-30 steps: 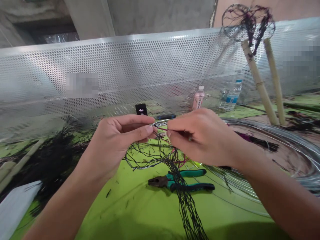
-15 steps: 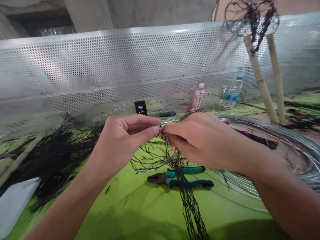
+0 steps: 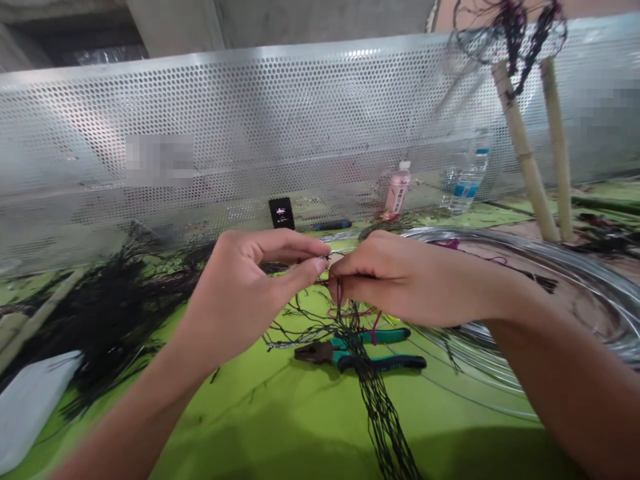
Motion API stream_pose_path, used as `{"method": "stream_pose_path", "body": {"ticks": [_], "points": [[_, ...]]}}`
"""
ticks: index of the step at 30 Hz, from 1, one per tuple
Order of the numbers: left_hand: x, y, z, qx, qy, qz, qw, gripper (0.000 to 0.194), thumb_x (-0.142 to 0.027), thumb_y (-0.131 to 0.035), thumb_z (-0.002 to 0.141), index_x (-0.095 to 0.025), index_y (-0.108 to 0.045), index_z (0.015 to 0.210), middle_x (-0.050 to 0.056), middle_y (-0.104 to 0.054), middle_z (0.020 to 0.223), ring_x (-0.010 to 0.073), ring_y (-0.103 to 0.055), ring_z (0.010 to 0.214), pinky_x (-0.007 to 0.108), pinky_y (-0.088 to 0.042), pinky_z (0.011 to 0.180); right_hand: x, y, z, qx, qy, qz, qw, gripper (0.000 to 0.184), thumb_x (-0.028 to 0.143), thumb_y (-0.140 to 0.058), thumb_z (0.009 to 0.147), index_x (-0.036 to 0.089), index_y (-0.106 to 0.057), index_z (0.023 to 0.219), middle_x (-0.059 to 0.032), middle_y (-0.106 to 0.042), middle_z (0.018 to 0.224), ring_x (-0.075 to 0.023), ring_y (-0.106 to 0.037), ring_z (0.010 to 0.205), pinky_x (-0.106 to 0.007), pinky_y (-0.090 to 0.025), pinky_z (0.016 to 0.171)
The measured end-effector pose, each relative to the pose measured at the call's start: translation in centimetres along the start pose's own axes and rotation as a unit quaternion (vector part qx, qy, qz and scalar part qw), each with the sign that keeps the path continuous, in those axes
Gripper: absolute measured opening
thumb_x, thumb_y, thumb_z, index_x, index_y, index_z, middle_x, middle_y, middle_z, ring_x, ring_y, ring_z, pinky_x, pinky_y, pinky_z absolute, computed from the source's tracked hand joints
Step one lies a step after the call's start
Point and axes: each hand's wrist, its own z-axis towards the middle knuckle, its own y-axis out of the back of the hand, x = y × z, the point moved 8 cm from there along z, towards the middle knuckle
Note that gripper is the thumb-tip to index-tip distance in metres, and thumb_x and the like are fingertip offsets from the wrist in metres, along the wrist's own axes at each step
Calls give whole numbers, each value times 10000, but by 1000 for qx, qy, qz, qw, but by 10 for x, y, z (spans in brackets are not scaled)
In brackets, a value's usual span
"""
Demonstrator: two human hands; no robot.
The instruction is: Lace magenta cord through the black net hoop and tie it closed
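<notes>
My left hand (image 3: 250, 293) pinches the rim of a small wire hoop (image 3: 287, 345) between thumb and fingertips. From this rim hangs black knotted netting (image 3: 380, 400), which trails down toward the near table edge. My right hand (image 3: 407, 277) is closed close beside the left fingertips, gripping strands at the netting's upper edge; exactly which strands is hidden by the fingers. A thin magenta cord (image 3: 376, 327) loops below the right hand. Pliers (image 3: 325, 353) with green and black handles lie on the table beneath the netting, which crosses over them.
A big coil of silvery wire (image 3: 500, 383) lies at right. Black netting (image 3: 110, 320) is heaped at left near a white object (image 3: 35, 413). A phone (image 3: 281, 213), pink bottle (image 3: 397, 190) and water bottle (image 3: 467, 180) stand by the perforated metal panel (image 3: 300, 120). Bamboo sticks (image 3: 525, 160) rise at right.
My right hand has shifted slightly right, opening a small gap from the left fingertips. My left hand has moved a little right. More of the magenta cord shows below.
</notes>
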Motion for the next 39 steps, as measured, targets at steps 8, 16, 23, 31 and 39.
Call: {"method": "stream_pose_path", "body": {"ticks": [8,16,23,31,39], "points": [[3,-4,0,8,34,-77,996,89,-217,-795,838,-256,-832,909,-35,-806,795,110,-753,711,118,-593,655,1,6,2,-56,-10,-2,998,324,174,-491,917,186,-425,600,64,-336,486,-65,-306,450,-256,-256,452],[10,0,0,-17,83,-146,986,104,-166,-830,785,-239,-842,858,-14,-802,757,96,-739,686,103,-580,646,8,16,-5,-143,-24,-27,989,308,200,-510,942,191,-506,635,73,-402,466,-53,-322,407,-243,-222,405],[18,-3,2,-15,122,-243,962,95,-169,-865,740,-185,-840,830,41,-802,804,130,-730,717,175,-604,679,40,22,-16,-235,91,-130,959,213,249,-534,981,159,-577,1170,-53,-661,1026,-128,-551,710,-272,-357,551],[31,-3,-17,-55,150,-309,938,71,-155,-857,738,-198,-823,784,0,-776,744,97,-713,664,163,-607,679,41,3,-16,-244,52,-190,950,240,200,-564,941,169,-575,1178,-61,-655,1088,-104,-465,584,-283,-316,514],[29,-10,-56,-53,157,-263,950,93,-157,-819,795,-249,-825,806,-26,-785,750,79,-717,680,104,-562,658,38,-14,-32,-187,74,18,980,238,258,-597,969,213,-539,1195,33,-722,926,-85,-590,630,-227,-431,554]]}}
